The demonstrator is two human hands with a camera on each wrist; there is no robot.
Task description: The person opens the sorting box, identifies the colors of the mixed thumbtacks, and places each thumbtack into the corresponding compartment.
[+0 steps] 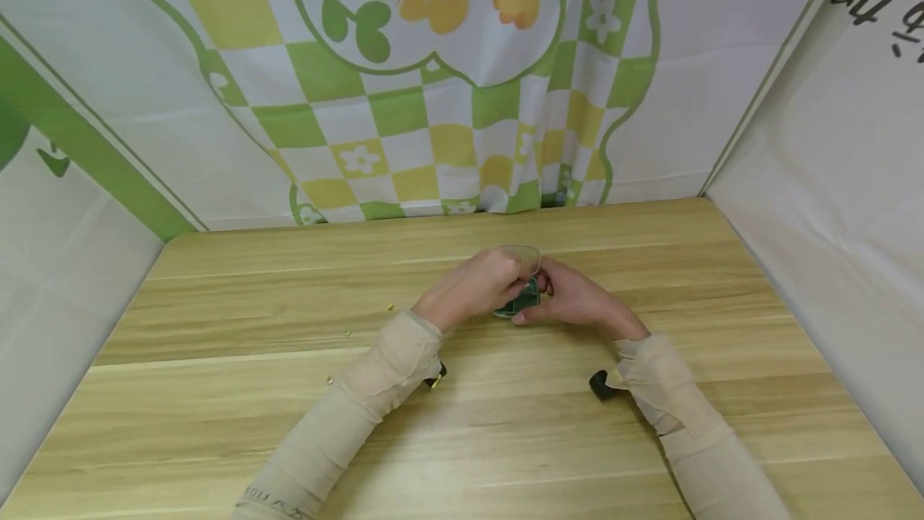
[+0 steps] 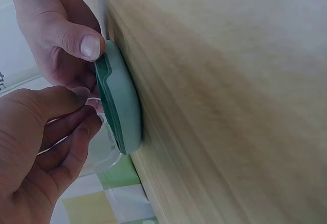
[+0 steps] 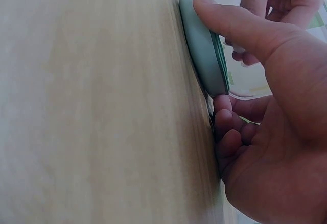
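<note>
A small green case (image 1: 525,300) rests on the table with its clear lid (image 2: 104,150) raised. My right hand (image 1: 577,298) grips the case at its side, the thumb on the near edge and the other fingers curled by the far side. Above the open case, my left hand (image 1: 485,286) pinches with thumb and fingers. Something small and pale shows at those fingertips in the right wrist view, too hidden to tell its kind. The case's inside is mostly covered by the hands.
On the wooden table (image 1: 216,440), left of the hands, lie a tiny yellow piece (image 1: 391,306), a small greenish piece (image 1: 348,333) and a small gold-coloured ring-like piece (image 1: 330,380). A checked, flowered curtain (image 1: 411,111) hangs behind the table's back edge.
</note>
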